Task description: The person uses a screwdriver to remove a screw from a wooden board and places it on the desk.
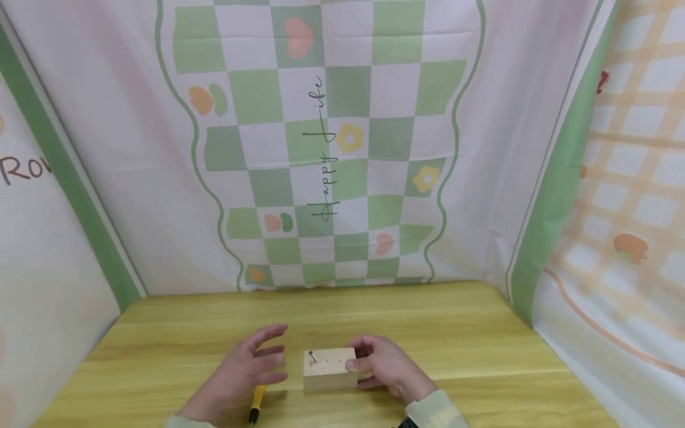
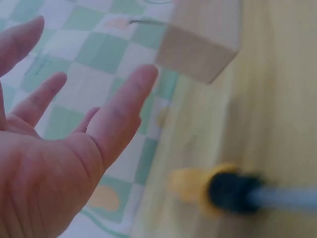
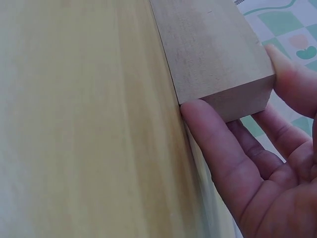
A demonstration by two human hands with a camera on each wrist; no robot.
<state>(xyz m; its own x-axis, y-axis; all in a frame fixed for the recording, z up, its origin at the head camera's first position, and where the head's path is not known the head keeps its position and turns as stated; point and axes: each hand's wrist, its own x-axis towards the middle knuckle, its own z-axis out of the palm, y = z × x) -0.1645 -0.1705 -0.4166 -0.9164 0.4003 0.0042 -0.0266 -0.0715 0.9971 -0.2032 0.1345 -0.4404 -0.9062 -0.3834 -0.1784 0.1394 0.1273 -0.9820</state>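
A pale wooden block (image 1: 329, 381) with several small holes in its top sits on the table before me. A metal screw (image 1: 313, 357) sticks up, tilted, near the block's left end. My right hand (image 1: 389, 367) grips the right end, thumb on the top face and fingers round the far and near sides; the right wrist view shows them against the block (image 3: 218, 49). Left of the block, my left hand (image 1: 247, 367) hovers with fingers spread, holding nothing. Below it lies a screwdriver (image 1: 258, 399) with a yellow and black handle, its shaft partly cut off by the frame.
The wood-grain table (image 1: 471, 333) runs back to a checked green and white cloth (image 1: 348, 89) hanging behind it. Patterned cloths also hang at the left and right sides. In the left wrist view the screwdriver (image 2: 233, 192) looks blurred.
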